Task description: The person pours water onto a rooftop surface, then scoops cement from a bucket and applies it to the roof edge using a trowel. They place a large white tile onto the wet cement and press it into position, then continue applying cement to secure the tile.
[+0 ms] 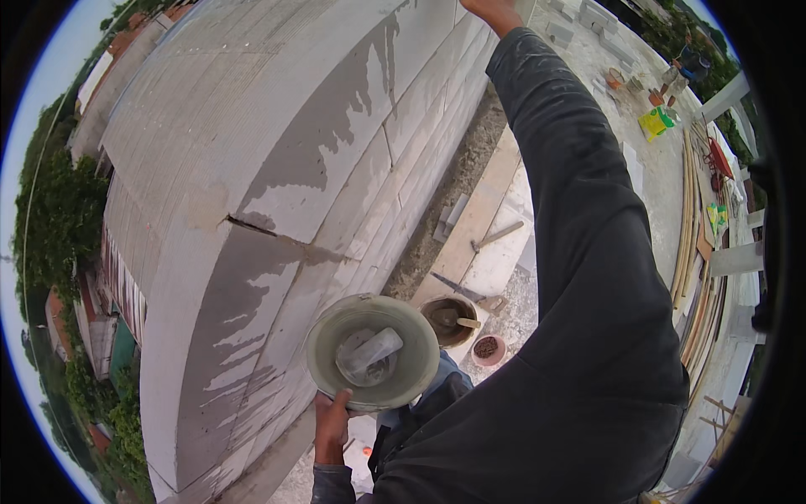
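My left hand [332,424] is closed on the near rim of a round grey-green bucket [316,349], holding it beside the wall. Inside the bucket lies a clear plastic cup [378,357], tipped on its side, apparently in water. Far forward, my right arm reaches out along the top of a pale block wall [180,336]. Only part of my right hand [491,10] shows at the upper frame edge, its fingers cut off. Dark wet patches [315,160] with drips run down the wall's inner face, and a dark gap [250,225] parts two top blocks.
Below on the right, a plank [487,206] carries a hammer [495,238] and a handsaw [457,287]. Nearby stand a mortar bucket [430,321] with a wooden-handled tool and a small pink pot [501,346]. Long poles [690,218] lie farther right. Another person [693,63] is far off.
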`<state>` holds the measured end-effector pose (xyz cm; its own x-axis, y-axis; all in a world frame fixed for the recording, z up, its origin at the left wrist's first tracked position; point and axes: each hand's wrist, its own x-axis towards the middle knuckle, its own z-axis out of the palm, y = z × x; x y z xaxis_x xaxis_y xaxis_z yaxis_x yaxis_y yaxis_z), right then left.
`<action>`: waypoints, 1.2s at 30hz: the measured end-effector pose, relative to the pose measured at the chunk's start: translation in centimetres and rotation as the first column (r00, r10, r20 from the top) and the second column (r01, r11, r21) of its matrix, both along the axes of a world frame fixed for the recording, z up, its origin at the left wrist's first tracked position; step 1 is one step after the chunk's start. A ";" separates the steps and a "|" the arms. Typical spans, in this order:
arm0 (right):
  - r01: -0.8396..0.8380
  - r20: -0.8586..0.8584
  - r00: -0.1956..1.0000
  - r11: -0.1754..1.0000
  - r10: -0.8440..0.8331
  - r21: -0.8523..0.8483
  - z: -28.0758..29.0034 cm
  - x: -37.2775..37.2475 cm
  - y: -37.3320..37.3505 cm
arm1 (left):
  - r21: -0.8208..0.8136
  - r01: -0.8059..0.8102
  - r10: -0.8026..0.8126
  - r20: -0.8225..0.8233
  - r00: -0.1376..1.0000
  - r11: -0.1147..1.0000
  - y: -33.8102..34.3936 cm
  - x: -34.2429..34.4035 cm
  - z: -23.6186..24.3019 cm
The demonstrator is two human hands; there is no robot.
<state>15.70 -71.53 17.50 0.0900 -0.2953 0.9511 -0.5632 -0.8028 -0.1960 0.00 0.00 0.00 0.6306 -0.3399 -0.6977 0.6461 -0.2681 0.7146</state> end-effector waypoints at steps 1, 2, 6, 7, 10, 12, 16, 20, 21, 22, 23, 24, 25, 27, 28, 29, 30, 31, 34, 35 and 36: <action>-0.026 -0.037 0.999 0.999 0.027 0.040 -2.8 0.4 2.1 | -0.044 -0.014 0.013 -0.011 1.000 0.999 0.1 -0.4 -0.8; -0.267 0.028 0.964 0.955 0.266 0.131 -5.7 -3.5 3.8 | -0.022 -0.007 0.007 -0.027 1.000 1.000 -0.1 -0.7 -1.6; -0.375 -0.041 0.746 0.470 0.664 0.799 -19.9 -18.8 19.5 | -0.004 0.060 -0.060 0.003 0.998 0.998 -2.5 -1.1 -4.4; -0.219 -0.012 0.756 0.271 0.654 0.937 -22.5 -22.3 24.3 | -0.007 0.100 -0.100 0.026 0.995 0.995 -3.3 -1.1 -5.4; 0.001 -0.023 0.827 0.039 0.562 0.999 -26.9 -30.9 35.9 | -0.027 0.238 -0.235 0.100 0.967 0.971 -5.5 -1.4 -8.8; -0.043 0.006 0.895 0.074 0.445 0.996 -27.7 -34.9 41.9 | -0.006 0.363 -0.356 0.179 0.917 0.932 -6.1 -1.6 -10.3; -0.068 -0.185 0.785 0.379 0.591 0.923 -27.6 -38.9 48.1 | 0.023 0.477 -0.476 0.128 0.870 0.879 -8.0 -3.3 -10.9; -0.053 -0.399 0.627 0.547 0.669 0.835 -29.2 -37.5 49.6 | 0.021 0.642 -0.622 0.272 0.734 0.767 -9.3 -4.9 -8.9; -0.064 -0.436 0.601 0.584 0.670 0.809 -29.9 -37.0 49.4 | 0.009 0.667 -0.638 0.298 0.710 0.745 -9.5 -5.4 -8.1; -0.074 -0.474 0.573 0.618 0.669 0.782 -30.5 -36.5 49.1 | 0.042 0.706 -0.666 0.375 0.645 0.707 -9.7 -5.8 -7.2; -0.054 -0.530 0.517 0.644 0.672 0.763 -30.8 -35.8 48.7 | 0.082 0.736 -0.687 0.441 0.578 0.672 -9.8 -6.2 -6.2; -0.063 -0.503 0.572 0.646 0.648 0.761 -30.7 -35.9 49.1 | 0.110 0.761 -0.686 0.531 0.499 0.639 -9.9 -6.4 -5.2; -0.019 -0.488 0.584 0.612 0.649 0.790 -30.1 -36.2 49.3 | 0.153 0.784 -0.714 0.543 0.442 0.602 -10.1 -6.3 -4.4; 0.057 -0.437 0.658 0.539 0.612 0.840 -27.7 -37.8 50.1 | 0.191 0.784 -0.718 0.567 0.403 0.590 -10.1 -6.1 -2.7; -0.029 -0.332 0.776 0.555 0.537 0.831 -26.1 -38.9 50.5 | 0.194 0.779 -0.704 0.593 0.391 0.596 -10.2 -6.2 -1.9; -0.110 -0.208 0.861 0.568 0.465 0.816 -24.4 -40.1 51.1 | 0.183 0.788 -0.673 0.650 0.352 0.588 -10.2 -5.8 -1.1; -0.190 -0.069 0.917 0.581 0.394 0.791 -22.8 -41.5 51.8 | 0.212 0.772 -0.670 0.662 0.337 0.599 -10.0 -5.4 -0.1; -0.206 0.001 0.934 0.537 0.356 0.818 -21.3 -43.2 52.4 | 0.240 0.757 -0.664 0.676 0.319 0.608 -9.7 -5.0 0.9; -0.232 0.133 0.965 0.497 0.227 0.836 -18.6 -47.6 54.7 | 0.226 0.726 -0.612 0.723 0.321 0.649 -7.9 -4.1 4.8; -0.253 0.175 0.965 0.505 0.197 0.825 -18.5 -48.8 55.7 | 0.180 0.723 -0.559 0.763 0.325 0.667 -7.1 -3.8 6.3; -0.223 0.147 0.971 0.485 0.191 0.846 -18.9 -49.7 56.7 | 0.197 0.705 -0.554 0.768 0.321 0.681 -6.0 -3.5 7.8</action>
<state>-34.01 -14.82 -1.35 0.2389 -0.9378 0.2518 -0.3852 -0.3295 -0.8620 -3.48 -6.00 7.81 0.4041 -0.9147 -0.0075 -0.4333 -0.1987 0.8791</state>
